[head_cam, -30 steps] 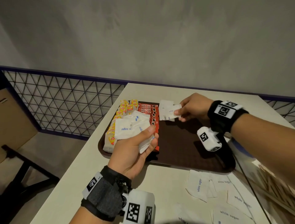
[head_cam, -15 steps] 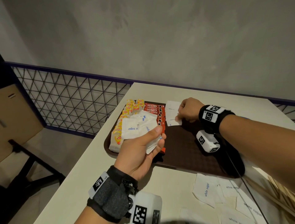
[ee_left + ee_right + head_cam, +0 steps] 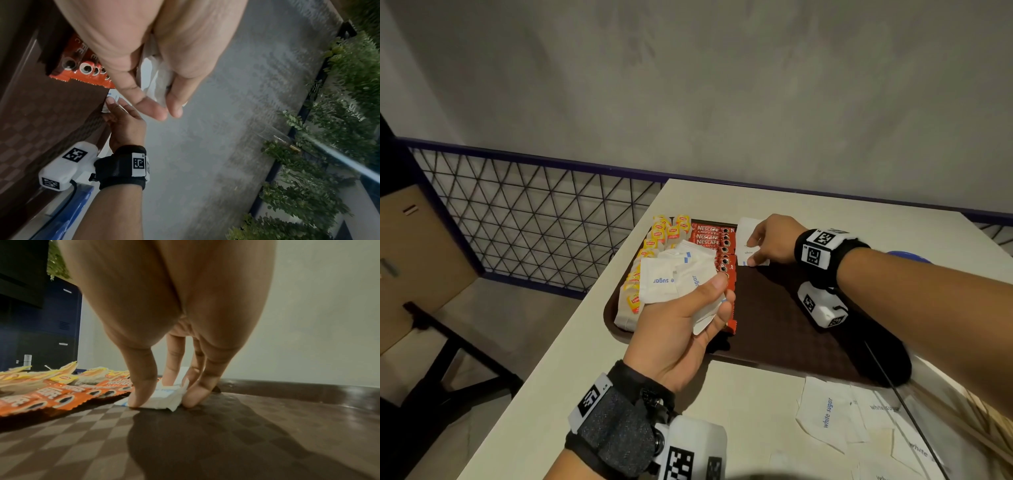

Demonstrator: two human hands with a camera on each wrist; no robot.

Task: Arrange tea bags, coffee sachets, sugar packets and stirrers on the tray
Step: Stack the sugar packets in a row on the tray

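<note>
The left hand holds a fanned bunch of sugar packets above the near left part of the brown tray, thumb curled over the top and fingers folded beneath, clamped on the paper. Beyond those fingers lie the red coffee sachets in a row, with the yellow tea bags just left of them. The right hand presses down on a small stack of sugar packets on the tray, thumb and fingers pinching its two sides, just right of the sachets. More loose packets lie on the counter, nearer than the tray's edge.
</note>
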